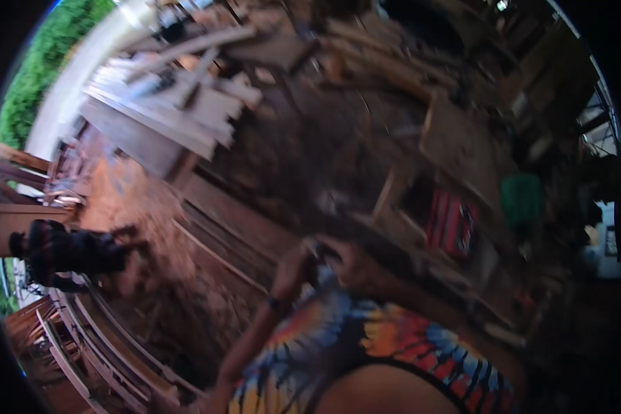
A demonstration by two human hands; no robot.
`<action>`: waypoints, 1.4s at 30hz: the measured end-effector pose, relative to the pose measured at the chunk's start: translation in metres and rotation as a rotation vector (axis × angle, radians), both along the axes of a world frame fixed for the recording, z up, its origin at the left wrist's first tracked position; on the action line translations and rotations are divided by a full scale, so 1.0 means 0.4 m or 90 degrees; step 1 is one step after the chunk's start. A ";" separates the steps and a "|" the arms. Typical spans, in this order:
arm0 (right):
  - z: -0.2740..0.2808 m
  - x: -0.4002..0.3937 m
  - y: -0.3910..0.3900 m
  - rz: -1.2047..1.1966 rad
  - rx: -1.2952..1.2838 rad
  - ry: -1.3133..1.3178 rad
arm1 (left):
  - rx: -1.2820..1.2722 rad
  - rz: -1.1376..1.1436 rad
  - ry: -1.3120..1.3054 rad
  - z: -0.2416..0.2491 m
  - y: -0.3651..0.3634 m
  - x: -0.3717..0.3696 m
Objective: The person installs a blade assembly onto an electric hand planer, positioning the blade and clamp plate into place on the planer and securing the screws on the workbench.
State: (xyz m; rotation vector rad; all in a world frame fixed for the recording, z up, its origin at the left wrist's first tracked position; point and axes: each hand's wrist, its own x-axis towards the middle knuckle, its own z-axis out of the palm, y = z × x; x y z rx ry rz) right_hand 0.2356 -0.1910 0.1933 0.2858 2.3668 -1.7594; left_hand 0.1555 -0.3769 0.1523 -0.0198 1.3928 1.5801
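Note:
My left hand (293, 272), with a dark band (274, 302) at its wrist, is raised in front of my chest with its fingers curled in. Close beside it, my right hand (357, 265) is also closed, its fingers bent toward the left one. The fingertips of both hands meet around something small that blur and the fingers hide. Just below them is my tie-dye shirt (421, 331) in blue, orange and red.
Long boards (228, 228) lie left of my hands. Cut planks (165, 117) are stacked farther off. A red case (452, 222) and a green container (521, 199) stand to the right. Another person (76, 252) in dark clothes is at the far left, near curved timber pieces (90, 338).

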 end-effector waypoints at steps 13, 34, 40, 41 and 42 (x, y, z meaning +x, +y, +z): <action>-0.028 -0.200 0.064 -0.052 0.039 0.030 | -0.128 -0.034 0.488 -0.054 0.075 -0.186; -0.499 -0.878 0.743 -0.122 -0.068 0.097 | -0.127 -0.169 0.576 -0.360 0.790 -0.958; -0.479 -1.043 0.973 -0.184 -0.120 0.040 | -0.157 -0.127 0.662 -0.312 1.048 -1.102; -0.470 -1.070 1.005 -0.182 -0.139 0.014 | -0.189 -0.149 0.642 -0.318 1.069 -1.134; -0.458 -1.097 1.030 -0.189 -0.194 0.019 | -0.218 -0.168 0.623 -0.325 1.096 -1.169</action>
